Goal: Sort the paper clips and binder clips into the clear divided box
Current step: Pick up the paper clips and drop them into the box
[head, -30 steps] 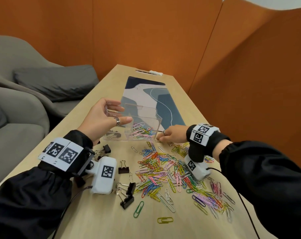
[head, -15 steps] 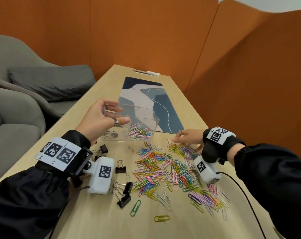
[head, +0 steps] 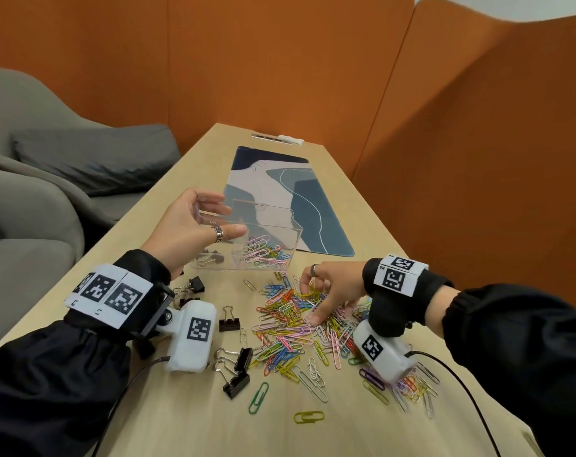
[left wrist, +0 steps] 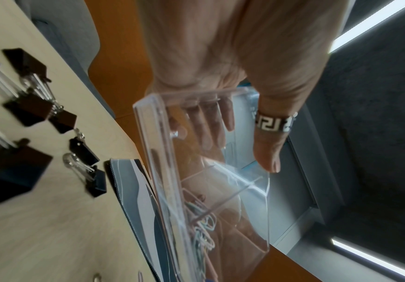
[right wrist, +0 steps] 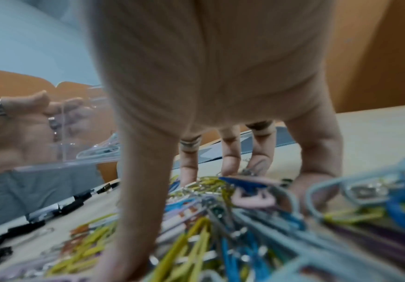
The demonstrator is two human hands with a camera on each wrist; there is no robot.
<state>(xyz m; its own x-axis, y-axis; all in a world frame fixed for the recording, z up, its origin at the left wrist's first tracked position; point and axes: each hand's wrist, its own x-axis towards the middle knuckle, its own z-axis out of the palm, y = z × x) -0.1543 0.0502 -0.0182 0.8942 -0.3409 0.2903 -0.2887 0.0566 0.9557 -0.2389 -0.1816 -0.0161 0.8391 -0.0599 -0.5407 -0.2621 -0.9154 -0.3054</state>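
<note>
My left hand point(head: 228, 219) grips the left end of the clear divided box point(head: 280, 232), thumb on the near wall and fingers behind it; the left wrist view shows the same hold point(left wrist: 240, 145) on the box point(left wrist: 163, 152). Coloured paper clips point(head: 266, 255) fill its right compartment and a few binder clips point(head: 210, 257) lie in the left one. My right hand point(head: 313, 303) arches over the loose paper clip pile point(head: 289, 324), spread fingertips pressing into it; the right wrist view shows this hand point(right wrist: 177, 206) on the pile point(right wrist: 220, 229). Black binder clips point(head: 228, 321) lie left of the pile.
A blue patterned desk mat point(head: 299, 199) lies behind the box. Single green point(head: 259, 397) and yellow point(head: 309, 416) paper clips sit near the front edge. A grey sofa point(head: 49, 192) borders the table's left edge; orange partitions point(head: 477, 159) close the back and right.
My right hand has moved from the table beside the box's right end back toward me and down onto the pile. The left hand keeps its hold on the box.
</note>
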